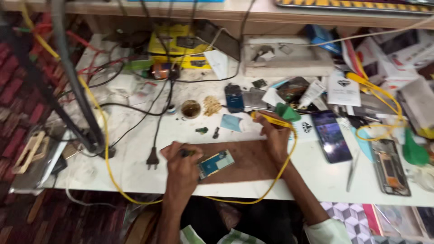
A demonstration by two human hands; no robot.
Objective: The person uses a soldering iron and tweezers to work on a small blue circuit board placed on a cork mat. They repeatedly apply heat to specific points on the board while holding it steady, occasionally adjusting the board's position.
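- Your left hand [182, 168] pins the small circuit board [216, 163] on the brown mat [247, 160]; its long axis climbs toward the right.
- Your right hand [274, 134] is closed around the yellow soldering iron [271, 119], whose tip is blurred.
- A yellow box [178, 47] sits at the back left and white cartons [398, 52] at the right; their labels are blurred.

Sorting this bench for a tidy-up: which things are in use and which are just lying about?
In use: left hand on small circuit board; right hand holding yellow soldering iron; brown mat.
Lying about: smartphone, black plug, round tin, tweezers.
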